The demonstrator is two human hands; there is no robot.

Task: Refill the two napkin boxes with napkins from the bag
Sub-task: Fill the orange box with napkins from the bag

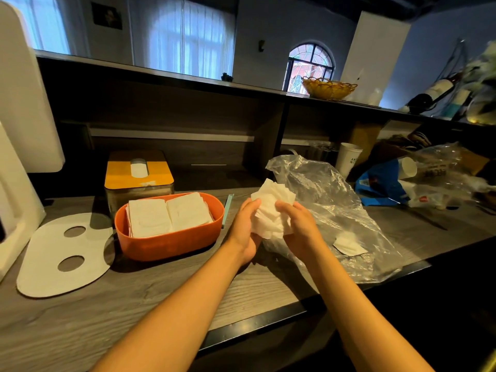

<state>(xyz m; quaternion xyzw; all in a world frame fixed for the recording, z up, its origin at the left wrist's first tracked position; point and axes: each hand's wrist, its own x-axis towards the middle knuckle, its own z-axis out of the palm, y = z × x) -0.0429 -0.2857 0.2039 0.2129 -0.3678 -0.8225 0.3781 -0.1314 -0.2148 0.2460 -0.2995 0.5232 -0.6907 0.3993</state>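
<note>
hands: left hand [248,224] and right hand [298,224] both curl around one wad of napkins [271,210], fingers clamped on its two sides, held above the counter [188,285] edge of the bag.
wad location: in the air between orange box [166,242] and bag [330,210], touching neither box.
wad handling: looks very light, soft, floppy; sheets fan out at the top and are not squared. Likely to shed or slide apart if squeezed at one corner only. Best hold is both flat sides, palms pressing the stack together, then square it before dropping in.
bag: clear thin plastic, crumpled, lies open on the counter to the right; limp and slippery, will likely drag along if pulled one-handed.
leftover in bag: one loose napkin [350,247] visible flat inside; any more, cannot tell.
orange box: open, two stacks side by side, near full.
yellow box [139,174]: behind orange one, lid on, a napkin showing in the slot; fill level hidden.
lid [64,255]: white, two holes, flat on the counter left of orange box, probably its cover.
count: boxes 2, bags 1, loose lids 1, stacks in orange box 2, held wads 1.
stage guess: orange box almost done, wad likely tops it up.
</note>
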